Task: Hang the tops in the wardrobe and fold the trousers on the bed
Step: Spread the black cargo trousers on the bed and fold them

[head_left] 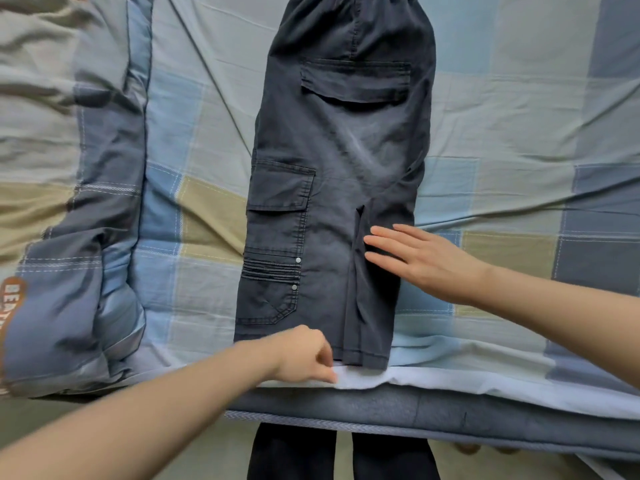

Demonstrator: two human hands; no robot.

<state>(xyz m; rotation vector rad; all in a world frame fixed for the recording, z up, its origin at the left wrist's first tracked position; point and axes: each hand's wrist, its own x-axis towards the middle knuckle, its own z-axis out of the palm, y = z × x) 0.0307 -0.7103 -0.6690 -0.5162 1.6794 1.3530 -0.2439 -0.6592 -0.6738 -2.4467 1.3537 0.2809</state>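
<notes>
Dark grey cargo trousers lie flat on the bed, folded lengthwise leg over leg, waistband far from me and hems at the near edge. A flap pocket and a side cargo pocket face up. My left hand pinches the hem at the near left corner of the trousers. My right hand rests flat, fingers spread, on the right side of the lower leg.
The bed is covered by a checked sheet in blue, grey and tan. A bunched duvet in the same pattern lies along the left. The mattress edge runs across the bottom, with my legs and the floor below it.
</notes>
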